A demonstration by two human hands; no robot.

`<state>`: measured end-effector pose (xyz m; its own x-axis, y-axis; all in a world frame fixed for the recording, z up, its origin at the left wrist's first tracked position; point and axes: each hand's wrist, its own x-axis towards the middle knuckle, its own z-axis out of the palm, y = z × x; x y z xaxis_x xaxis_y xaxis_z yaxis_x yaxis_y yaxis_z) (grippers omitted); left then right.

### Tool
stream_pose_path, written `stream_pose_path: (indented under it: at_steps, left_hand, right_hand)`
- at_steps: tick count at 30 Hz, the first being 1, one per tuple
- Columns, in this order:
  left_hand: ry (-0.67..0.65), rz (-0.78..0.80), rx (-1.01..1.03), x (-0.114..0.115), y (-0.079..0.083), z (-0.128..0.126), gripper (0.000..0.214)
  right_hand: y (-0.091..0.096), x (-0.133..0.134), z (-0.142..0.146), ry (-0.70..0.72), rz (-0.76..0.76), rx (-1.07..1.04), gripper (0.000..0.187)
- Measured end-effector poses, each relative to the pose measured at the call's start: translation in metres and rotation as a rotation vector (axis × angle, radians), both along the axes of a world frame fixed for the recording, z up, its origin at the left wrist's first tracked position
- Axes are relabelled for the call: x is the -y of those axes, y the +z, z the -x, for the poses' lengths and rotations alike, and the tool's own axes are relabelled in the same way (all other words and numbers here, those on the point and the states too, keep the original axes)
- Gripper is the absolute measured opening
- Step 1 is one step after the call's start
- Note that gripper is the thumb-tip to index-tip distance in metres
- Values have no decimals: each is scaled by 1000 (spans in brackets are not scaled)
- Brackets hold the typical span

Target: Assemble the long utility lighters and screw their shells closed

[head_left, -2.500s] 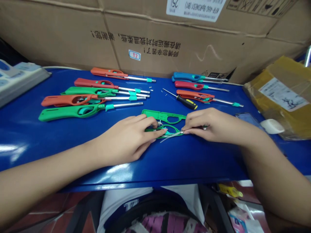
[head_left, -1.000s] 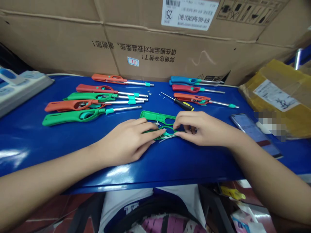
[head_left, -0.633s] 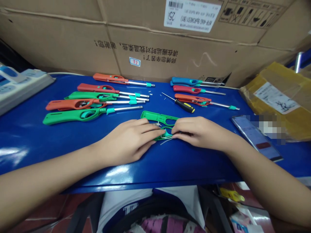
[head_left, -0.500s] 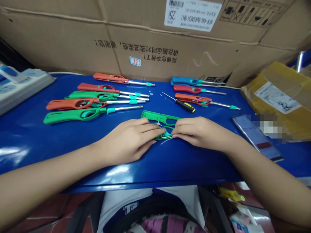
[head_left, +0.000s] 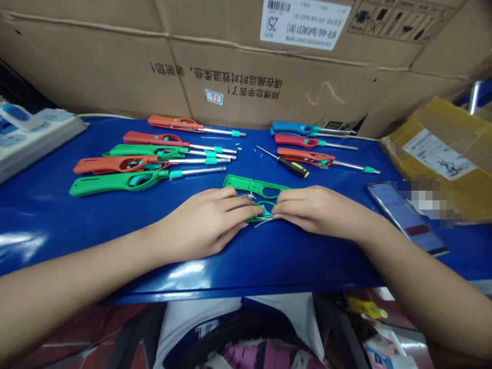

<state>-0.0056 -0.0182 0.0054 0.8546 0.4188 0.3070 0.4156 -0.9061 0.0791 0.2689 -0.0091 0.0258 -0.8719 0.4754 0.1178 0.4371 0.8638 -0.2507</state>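
An opened green lighter body (head_left: 264, 211) lies on the blue table (head_left: 269, 261) between my hands, thin wires poking out from under it. My left hand (head_left: 203, 223) lies over its left end, fingers together and pressing it down. My right hand (head_left: 313, 207) pinches its right end with closed fingers. A separate green lighter shell half (head_left: 253, 185) lies just behind the two hands.
Several red and green stick lighters (head_left: 146, 159) lie at the left, blue and red ones (head_left: 311, 141) at the right, with a black-and-yellow screwdriver (head_left: 286, 163) between. A phone (head_left: 405, 215), a yellow parcel (head_left: 442, 154), a power strip (head_left: 34, 138) and cardboard boxes (head_left: 246, 66) surround them.
My right hand has slid left along the green lighter body until its fingertips nearly meet my left hand. The left hand has stayed where it was.
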Motion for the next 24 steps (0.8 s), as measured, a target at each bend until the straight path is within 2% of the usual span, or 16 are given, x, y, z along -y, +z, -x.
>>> stream_pose_path:
  at_steps: [6,17,24]
  left_hand:
    - [-2,8,-2,1,2,-1,34]
    - [-4,-5,-16,1,1,0,34]
    - [-21,-12,-52,1,2,0,35]
  right_hand:
    - [0,0,1,16,1,-6,30]
    - [3,6,5,26,-260,124,37]
    - [2,7,5,23,-237,134,35]
